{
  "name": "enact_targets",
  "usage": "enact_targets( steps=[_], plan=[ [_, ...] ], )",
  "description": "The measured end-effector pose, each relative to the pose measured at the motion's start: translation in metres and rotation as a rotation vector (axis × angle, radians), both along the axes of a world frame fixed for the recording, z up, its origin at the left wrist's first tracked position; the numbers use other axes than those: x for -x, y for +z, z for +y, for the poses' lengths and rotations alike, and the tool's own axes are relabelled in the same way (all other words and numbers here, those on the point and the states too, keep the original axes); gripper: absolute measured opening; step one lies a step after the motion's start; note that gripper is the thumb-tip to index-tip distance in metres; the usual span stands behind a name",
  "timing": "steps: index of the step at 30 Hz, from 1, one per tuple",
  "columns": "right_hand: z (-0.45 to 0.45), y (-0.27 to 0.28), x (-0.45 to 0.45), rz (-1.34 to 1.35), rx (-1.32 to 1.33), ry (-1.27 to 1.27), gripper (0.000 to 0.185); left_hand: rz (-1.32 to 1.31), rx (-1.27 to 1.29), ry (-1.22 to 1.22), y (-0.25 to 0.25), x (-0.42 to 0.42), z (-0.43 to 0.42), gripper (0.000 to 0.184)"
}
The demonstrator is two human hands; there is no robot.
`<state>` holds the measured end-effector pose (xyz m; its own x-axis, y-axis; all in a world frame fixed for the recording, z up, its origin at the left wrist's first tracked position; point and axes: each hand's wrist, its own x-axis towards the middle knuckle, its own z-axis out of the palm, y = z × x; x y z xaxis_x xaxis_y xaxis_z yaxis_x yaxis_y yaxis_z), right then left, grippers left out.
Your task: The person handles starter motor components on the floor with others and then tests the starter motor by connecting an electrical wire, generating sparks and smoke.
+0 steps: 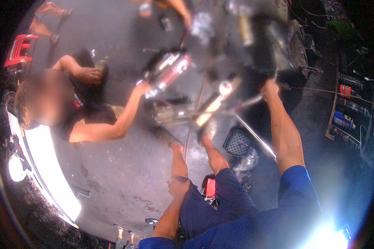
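Note:
My right hand (pixel 270 89) is stretched forward on the right, its fingers closed round the end of a blurred metal bar (pixel 250 101). Smear hides what the bar joins. My left hand (pixel 178 187) rests on my left knee by the hem of my dark shorts, fingers bent over the leg and nothing plainly held. Between my arms and the blur lies a pale cylinder-like part (pixel 212 108) with a round white end. A thin shiny rod (pixel 255 136) slants down toward my right forearm. Across from me, a co-worker's hand (pixel 142 88) touches a red and silver part (pixel 170 74).
A black perforated basket (pixel 237 142) and a clear plastic bag (pixel 248 161) sit on the floor beside my right foot. A red stool (pixel 20 50) stands far left. Along the right, a shelf (pixel 331 124) holds bottles and boxes. A white panel (pixel 43 166) lies at left.

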<state>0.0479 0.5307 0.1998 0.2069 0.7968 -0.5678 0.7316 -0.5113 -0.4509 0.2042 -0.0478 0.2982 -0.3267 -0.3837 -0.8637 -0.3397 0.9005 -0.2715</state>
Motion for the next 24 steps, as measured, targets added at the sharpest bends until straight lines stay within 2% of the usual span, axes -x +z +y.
enact_targets(
  steps=[14,17,20,24],
  plan=[
    [0.006,-0.011,-0.005,0.054,0.003,0.033,0.05,0.014,0.013,-0.013,-0.002,-0.002,0.001,0.094],
    [0.007,-0.005,-0.005,-0.1,0.036,0.156,0.053,0.035,0.004,-0.046,-0.004,-0.006,-0.002,0.094],
    [0.004,-0.01,-0.004,0.021,-0.009,0.045,0.054,0.036,0.001,-0.029,0.0,-0.003,0.001,0.092],
    [0.001,-0.005,-0.002,0.007,-0.009,0.035,0.054,0.02,0.005,-0.019,0.0,0.0,0.003,0.09]
  ],
)
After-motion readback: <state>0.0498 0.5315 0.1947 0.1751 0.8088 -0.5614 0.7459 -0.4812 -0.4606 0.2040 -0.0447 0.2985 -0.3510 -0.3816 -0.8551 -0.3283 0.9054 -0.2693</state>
